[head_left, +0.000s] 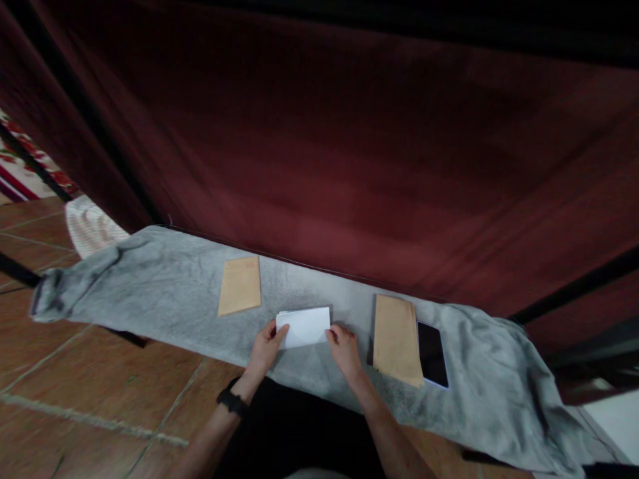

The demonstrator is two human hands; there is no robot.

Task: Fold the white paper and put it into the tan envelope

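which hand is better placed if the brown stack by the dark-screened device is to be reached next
Probably the right hand: it pinches the right end of the white paper, nearer the brown stack. The left hand is farther off, holding the paper's left end.

The white paper (305, 327) is oblong, with layered edges at upper left. It spans crosswise from left hand (264, 347) to right hand (344, 347).
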